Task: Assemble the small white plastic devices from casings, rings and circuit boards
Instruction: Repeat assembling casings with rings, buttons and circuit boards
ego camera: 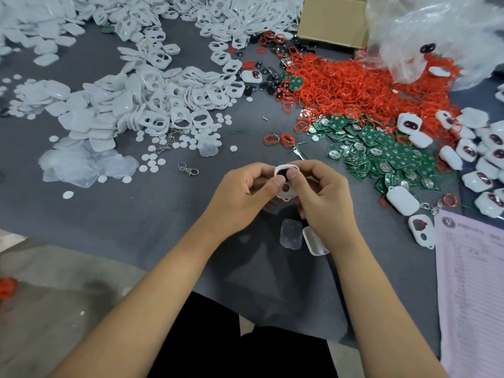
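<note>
Your left hand (246, 190) and right hand (317, 195) both pinch one small white case (285, 181), with both thumbs pressed on its front. Just below your fingers lie a clear cover (291, 233) and a white shell (313, 240) on bare grey table (152, 214). The red rings (354, 88) and green boards (387, 156) are piled further out, right of your fingers.

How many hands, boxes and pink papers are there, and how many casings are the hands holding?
Hands: 2, left hand and right hand
Held casing: 1
Box: 1
Pink paper: 1
Total: 5
</note>
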A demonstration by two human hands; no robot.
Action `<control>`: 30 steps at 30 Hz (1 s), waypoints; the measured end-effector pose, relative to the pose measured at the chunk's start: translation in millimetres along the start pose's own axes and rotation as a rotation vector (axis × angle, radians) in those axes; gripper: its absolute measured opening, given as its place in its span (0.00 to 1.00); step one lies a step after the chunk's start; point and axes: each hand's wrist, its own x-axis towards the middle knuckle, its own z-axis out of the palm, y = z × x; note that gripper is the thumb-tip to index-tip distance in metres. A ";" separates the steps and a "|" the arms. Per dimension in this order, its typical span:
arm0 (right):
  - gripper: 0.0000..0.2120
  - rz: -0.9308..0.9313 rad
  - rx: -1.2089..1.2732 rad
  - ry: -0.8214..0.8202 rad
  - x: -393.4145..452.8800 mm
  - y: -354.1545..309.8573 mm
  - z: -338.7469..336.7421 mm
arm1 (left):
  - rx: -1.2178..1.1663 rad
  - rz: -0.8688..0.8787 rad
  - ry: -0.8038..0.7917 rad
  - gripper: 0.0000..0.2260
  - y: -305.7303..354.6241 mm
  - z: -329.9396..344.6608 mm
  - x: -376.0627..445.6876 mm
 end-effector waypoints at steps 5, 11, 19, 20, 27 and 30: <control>0.06 -0.012 -0.065 -0.002 -0.1 -2.5 0.9 | 0.063 0.018 -0.003 0.05 -2.9 0.3 -1.0; 0.04 -0.085 -0.203 -0.003 -3.3 -5.9 -12.3 | 0.031 0.030 -0.034 0.04 0.3 2.0 -2.2; 0.07 -0.028 -0.443 0.290 -32.9 15.8 -65.0 | 0.140 0.095 0.009 0.09 3.4 -0.2 -2.0; 0.07 -0.002 -0.482 0.313 -39.9 18.3 -68.4 | 0.155 0.103 0.000 0.08 3.5 -0.2 -2.1; 0.07 -0.053 -0.616 0.259 -52.9 15.8 -66.1 | 0.130 0.082 -0.032 0.04 -1.4 -0.6 -0.3; 0.06 -0.071 -0.565 0.224 -67.8 13.9 -70.5 | 0.089 0.069 -0.022 0.06 -2.2 -2.5 -0.5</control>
